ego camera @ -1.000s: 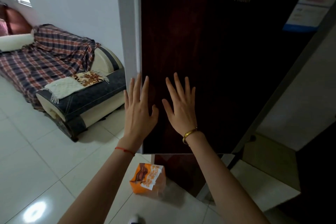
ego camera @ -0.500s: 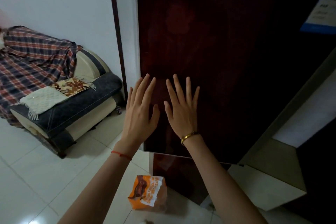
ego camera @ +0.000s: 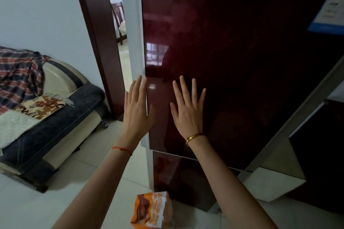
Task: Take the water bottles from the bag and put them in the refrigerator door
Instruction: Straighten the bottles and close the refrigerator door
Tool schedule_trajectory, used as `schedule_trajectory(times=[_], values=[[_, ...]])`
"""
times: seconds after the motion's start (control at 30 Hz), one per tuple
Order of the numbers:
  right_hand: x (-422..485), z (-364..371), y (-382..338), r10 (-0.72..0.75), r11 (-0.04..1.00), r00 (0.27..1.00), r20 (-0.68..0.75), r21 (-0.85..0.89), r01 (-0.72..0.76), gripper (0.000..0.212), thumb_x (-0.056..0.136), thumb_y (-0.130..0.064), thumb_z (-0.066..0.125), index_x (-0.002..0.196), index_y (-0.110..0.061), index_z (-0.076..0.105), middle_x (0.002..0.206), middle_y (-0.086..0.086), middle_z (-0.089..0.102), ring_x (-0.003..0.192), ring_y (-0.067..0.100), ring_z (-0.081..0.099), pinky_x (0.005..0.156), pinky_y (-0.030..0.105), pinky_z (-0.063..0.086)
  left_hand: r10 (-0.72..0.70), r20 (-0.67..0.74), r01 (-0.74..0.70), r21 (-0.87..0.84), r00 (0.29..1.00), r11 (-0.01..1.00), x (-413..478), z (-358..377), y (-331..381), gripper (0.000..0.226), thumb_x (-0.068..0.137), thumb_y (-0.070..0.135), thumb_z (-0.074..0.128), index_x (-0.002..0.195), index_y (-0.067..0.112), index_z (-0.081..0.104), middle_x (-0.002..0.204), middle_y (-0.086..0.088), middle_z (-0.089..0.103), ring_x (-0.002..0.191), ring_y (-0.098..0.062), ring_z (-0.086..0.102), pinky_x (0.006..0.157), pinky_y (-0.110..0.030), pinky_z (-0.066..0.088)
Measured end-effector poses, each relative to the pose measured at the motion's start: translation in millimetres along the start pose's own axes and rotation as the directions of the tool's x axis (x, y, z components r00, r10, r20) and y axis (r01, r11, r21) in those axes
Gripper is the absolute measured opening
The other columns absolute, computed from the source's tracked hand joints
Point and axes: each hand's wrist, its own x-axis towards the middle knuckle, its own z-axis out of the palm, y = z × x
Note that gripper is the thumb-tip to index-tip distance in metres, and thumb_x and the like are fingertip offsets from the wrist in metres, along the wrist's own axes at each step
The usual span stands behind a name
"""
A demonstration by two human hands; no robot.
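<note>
Two hands (ego camera: pixel 138 115), one bag (ego camera: pixel 151 210), one refrigerator (ego camera: pixel 242 80).

Head view looks down, close to refrigerator door (ego camera: pixel 232 80).

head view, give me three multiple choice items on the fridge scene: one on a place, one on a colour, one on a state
1. Where does the orange bag lie?
A. on the sofa
B. on the floor by the foot of the refrigerator
C. in the left hand

2. What colour is the refrigerator door?
A. white
B. silver
C. dark red

3. What state are the two hands in?
A. both open and empty, fingers spread
B. each closed on a bottle
C. both clenched in fists

Answers: 1 B, the bag sits on the pale tiles below the door. 2 C, the glossy panel is dark red. 3 A, the left hand and right hand are raised with spread fingers and hold nothing.
</note>
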Motion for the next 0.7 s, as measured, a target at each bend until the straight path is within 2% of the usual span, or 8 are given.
schedule_trajectory(times=[0.37, 0.57, 0.7], values=[[32, 25, 3, 0.103, 0.991, 0.995, -0.002, -0.084, -0.103, 0.066, 0.099, -0.045, 0.036, 0.154, -0.025, 0.006, 0.163, -0.003, 0.0, 0.15, 0.029, -0.004, 0.115, 0.065, 0.007, 0.047, 0.117, -0.045, -0.02, 0.992, 0.999, 44, 31, -23, 0.085, 0.087, 0.012, 0.056, 0.157, 0.023, 0.01, 0.167, -0.004, 0.007, 0.154, -0.027, 0.009, 0.121, -0.058, 0.015], [34, 30, 4, 0.107, 0.987, 0.994, -0.01, -0.116, -0.108, 0.071, 0.096, -0.046, 0.043, 0.154, -0.026, 0.008, 0.163, -0.003, 0.001, 0.15, 0.03, -0.004, 0.116, 0.065, 0.006, 0.094, 0.086, -0.093, -0.02, 0.992, 0.995, 56, 44, -33, 0.086, 0.083, 0.008, 0.059, 0.157, 0.02, 0.015, 0.167, -0.006, 0.008, 0.152, -0.027, 0.016, 0.115, -0.06, 0.028], [35, 32, 5, 0.108, 0.986, 0.994, -0.007, -0.129, -0.108, 0.074, 0.094, -0.047, 0.045, 0.154, -0.027, 0.007, 0.163, -0.003, -0.001, 0.15, 0.03, -0.005, 0.116, 0.065, 0.005, 0.091, 0.089, -0.094, 0.029, 0.992, 0.995, 54, 49, -35, 0.086, 0.083, 0.007, 0.058, 0.157, 0.019, 0.015, 0.167, -0.007, 0.006, 0.152, -0.028, 0.017, 0.117, -0.061, 0.024]])
